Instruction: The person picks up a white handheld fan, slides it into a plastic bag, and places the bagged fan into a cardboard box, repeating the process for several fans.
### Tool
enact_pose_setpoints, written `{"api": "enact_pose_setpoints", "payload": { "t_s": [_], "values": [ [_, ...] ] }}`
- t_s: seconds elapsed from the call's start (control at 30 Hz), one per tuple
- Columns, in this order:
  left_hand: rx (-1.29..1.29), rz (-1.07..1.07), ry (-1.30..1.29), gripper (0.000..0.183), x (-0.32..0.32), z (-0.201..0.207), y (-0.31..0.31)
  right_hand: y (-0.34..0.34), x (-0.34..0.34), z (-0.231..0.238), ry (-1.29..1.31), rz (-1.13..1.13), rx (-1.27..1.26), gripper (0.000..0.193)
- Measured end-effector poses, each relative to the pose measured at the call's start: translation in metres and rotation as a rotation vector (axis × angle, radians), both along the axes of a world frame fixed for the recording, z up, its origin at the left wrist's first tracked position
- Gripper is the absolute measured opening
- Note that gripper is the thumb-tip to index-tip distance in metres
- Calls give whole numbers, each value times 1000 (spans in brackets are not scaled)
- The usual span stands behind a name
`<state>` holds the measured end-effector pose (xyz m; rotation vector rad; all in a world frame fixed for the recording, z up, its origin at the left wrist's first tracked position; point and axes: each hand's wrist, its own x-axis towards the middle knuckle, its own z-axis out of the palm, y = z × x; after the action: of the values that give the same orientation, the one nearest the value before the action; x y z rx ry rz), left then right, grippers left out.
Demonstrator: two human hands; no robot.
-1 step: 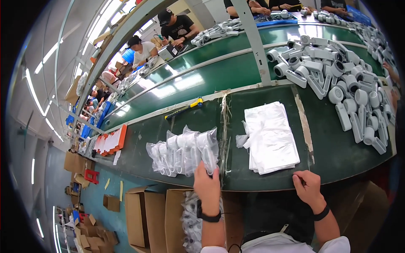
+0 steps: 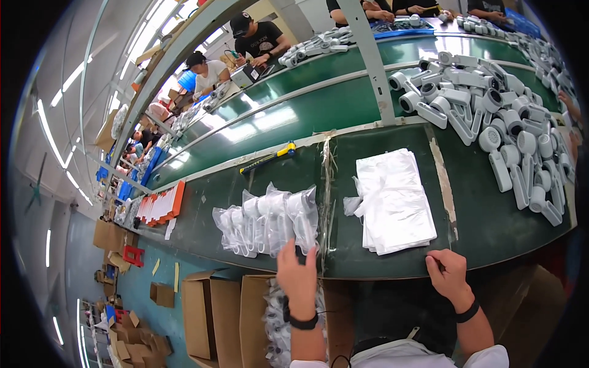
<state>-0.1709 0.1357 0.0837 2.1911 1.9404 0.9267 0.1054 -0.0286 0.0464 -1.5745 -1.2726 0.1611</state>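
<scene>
Where bagged, devices (image 2: 268, 218) hazy; overlapping.

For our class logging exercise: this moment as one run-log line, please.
left hand: open, at near edge of bagged units | right hand: curled, by white stack | loose units: heaped at right | tool: beyond bagged units

Left hand (image 2: 297, 279) slightly farther back

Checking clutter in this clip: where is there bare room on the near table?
Between the orange-white row and bagged items; between the white stack and loose pile, beside a peeling strip. Crowded: far right, under the pile.
</scene>
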Motion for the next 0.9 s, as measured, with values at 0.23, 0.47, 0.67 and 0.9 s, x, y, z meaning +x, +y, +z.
{"api": "enact_pose_setpoints", "payload": {
  "t_s": [0.23,0.47,0.67,0.9],
  "values": [
    [126,-9,58,68,-71,24,59,5,-7,0,-15,21,64,4],
    [-494,102,434,110,-32,28,92,3,-3,-3,-20,8,66,5],
    [-618,89,455,106,-32,41,100,2,-2,0,-28,29,67,5],
    [-629,63,422,97,-37,39,106,3,-4,-2,-61,31,105,7]
  ]
}}
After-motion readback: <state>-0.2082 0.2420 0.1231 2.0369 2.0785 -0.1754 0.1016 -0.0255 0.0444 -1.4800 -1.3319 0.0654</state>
